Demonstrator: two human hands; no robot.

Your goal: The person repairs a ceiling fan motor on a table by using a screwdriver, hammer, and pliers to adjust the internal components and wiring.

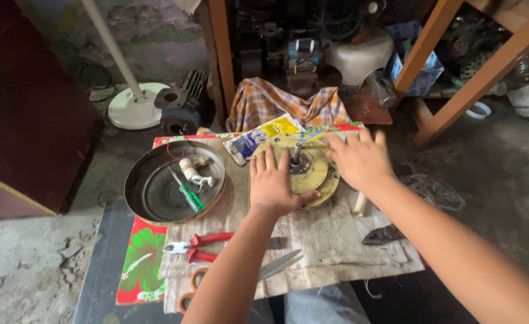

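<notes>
Both hands rest on a round yellowish motor disc (312,174) that lies flat on the cloth-covered table (336,252), toward its far edge. The left hand (274,183) lies palm down on the disc's near left part, fingers (270,159) spread and straight, thumb out along the near rim; it presses rather than grips. The right hand (360,159) covers the disc's far right edge, fingers loosely open and flat, closed on nothing. Between the hands a short shaft (296,157) stands up from the disc's centre, with blue and yellow wires (309,135) rising beside it.

Left of the disc, just beside it, sits a dark round metal pan (150,192), shallow and open. In it lie a green-handled screwdriver (188,193), pointing toward the pan's far left, and a white cylinder part (189,169) with a small metal clip next to it; the rest of the pan floor is bare dark metal.

Nearer the person, red-handled pliers (195,245) lie on the cloth, with scissors (279,264) partly hidden under the left forearm. A tape roll (197,279) lies by the near edge. A yellow and blue packet (261,137) lies behind the disc, and a checked cloth (276,102) is bunched beyond the table. A dark tool (384,235) lies under the right forearm.
</notes>
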